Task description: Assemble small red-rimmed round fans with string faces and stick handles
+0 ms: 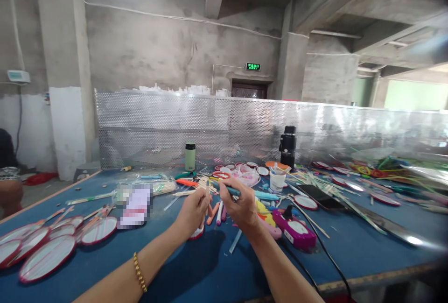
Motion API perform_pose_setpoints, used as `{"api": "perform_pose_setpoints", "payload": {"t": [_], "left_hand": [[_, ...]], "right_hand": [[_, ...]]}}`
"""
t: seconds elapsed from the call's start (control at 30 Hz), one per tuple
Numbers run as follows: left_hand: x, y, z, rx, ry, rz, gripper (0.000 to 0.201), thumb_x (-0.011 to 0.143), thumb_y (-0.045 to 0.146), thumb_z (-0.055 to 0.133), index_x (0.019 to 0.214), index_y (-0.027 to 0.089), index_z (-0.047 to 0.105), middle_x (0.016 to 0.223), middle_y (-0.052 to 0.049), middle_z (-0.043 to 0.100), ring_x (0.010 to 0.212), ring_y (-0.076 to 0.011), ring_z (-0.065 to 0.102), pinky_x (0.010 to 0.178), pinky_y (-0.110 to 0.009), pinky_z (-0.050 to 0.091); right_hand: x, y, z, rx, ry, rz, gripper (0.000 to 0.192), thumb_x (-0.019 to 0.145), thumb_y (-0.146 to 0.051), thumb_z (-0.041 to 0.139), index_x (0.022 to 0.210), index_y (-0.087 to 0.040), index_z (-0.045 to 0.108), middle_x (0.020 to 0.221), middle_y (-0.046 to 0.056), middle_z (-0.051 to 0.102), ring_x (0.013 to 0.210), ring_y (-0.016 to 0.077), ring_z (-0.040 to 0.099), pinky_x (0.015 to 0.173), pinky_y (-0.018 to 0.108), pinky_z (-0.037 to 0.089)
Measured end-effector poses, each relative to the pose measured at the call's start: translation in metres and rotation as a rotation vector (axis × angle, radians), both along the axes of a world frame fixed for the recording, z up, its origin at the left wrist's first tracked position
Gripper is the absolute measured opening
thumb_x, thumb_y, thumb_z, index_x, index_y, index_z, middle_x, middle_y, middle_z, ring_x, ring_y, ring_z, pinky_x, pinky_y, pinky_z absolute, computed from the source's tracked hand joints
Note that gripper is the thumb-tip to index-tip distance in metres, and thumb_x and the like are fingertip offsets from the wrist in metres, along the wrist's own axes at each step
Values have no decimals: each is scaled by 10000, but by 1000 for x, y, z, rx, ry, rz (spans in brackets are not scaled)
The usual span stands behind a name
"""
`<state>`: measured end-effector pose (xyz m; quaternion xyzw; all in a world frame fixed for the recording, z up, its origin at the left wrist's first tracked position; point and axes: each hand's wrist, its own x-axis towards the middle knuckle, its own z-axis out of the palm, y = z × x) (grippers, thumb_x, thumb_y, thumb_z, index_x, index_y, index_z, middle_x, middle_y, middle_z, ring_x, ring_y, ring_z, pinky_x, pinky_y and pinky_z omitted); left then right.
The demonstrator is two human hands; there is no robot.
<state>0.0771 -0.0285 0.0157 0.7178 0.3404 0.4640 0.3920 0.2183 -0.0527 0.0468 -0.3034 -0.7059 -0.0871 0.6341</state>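
My left hand point(193, 210) is raised over the blue table point(196, 270), fingers closed on a thin stick point(207, 190) whose small round red-rimmed fan end point(197, 233) shows just below the hand. My right hand point(241, 205) is beside it, gripping a teal pen-like tool point(227, 189) whose tip points left toward the stick. Orange, white and pink markers point(217, 213) lie on the table right behind both hands. A gold bracelet point(139, 272) is on my left forearm.
Several red-rimmed round fans point(49, 256) lie at the left. A pink glue-gun device point(296, 230) with a black cable sits right of my hands. A green bottle point(190, 156), a black flask point(287, 146), a white cup point(277, 180) and a perforated metal screen point(245, 125) stand behind.
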Motion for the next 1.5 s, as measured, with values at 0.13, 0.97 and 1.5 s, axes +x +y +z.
{"api": "perform_pose_setpoints", "payload": {"t": [0.13, 0.97, 1.5], "left_hand": [[-1, 1, -2, 6, -12, -22, 290, 876, 462, 394, 757, 199, 425, 530, 23, 594, 262, -59, 370, 295, -180, 223], [-1, 0, -2, -17, -39, -49, 259, 870, 427, 427, 749, 198, 423, 523, 35, 592, 260, -57, 401, 308, -168, 247], [-1, 1, -4, -31, -55, -65, 280, 864, 458, 433, 757, 200, 435, 535, 33, 601, 263, -59, 413, 294, -169, 247]], "right_hand": [[1, 2, -2, 14, -7, 15, 121, 836, -171, 550, 765, -165, 646, 703, 30, 668, 629, 133, 614, 639, 237, 481], [0, 2, -2, -25, -65, -5, 135, 828, -180, 532, 753, -173, 644, 715, 38, 678, 634, 140, 623, 632, 240, 483], [1, 2, 0, 20, -58, -18, 129, 825, -166, 537, 743, -173, 636, 679, 21, 655, 599, 124, 595, 621, 229, 474]]}}
